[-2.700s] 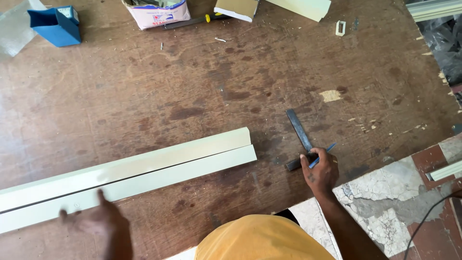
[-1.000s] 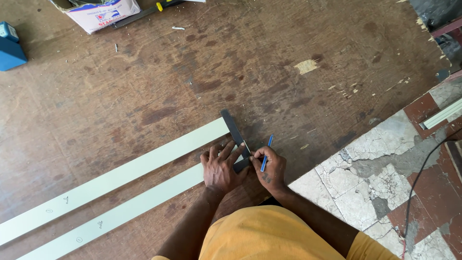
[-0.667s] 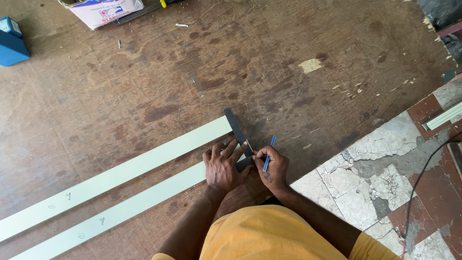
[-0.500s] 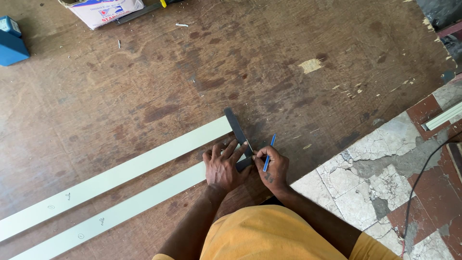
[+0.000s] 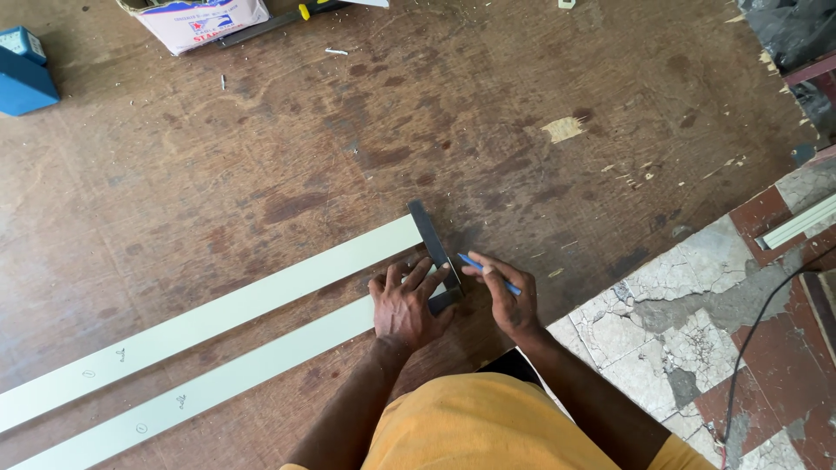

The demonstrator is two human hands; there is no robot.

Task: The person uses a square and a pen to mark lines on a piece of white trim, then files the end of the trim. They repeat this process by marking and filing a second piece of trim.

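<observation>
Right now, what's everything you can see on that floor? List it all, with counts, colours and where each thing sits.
long flat cream strips: two, side by side, diagonal on the wooden floor
dark metal try square: one, across the strips' right ends
blue pencil: one, in the right hand
blue box: one, top left
white cardboard box: one, top edge
yellow-handled tool: one, top edge
cracked tiles: pale and red, right
black cable: one, right
left hand: pressing square and strip
right hand: fingers gripping pencil
</observation>
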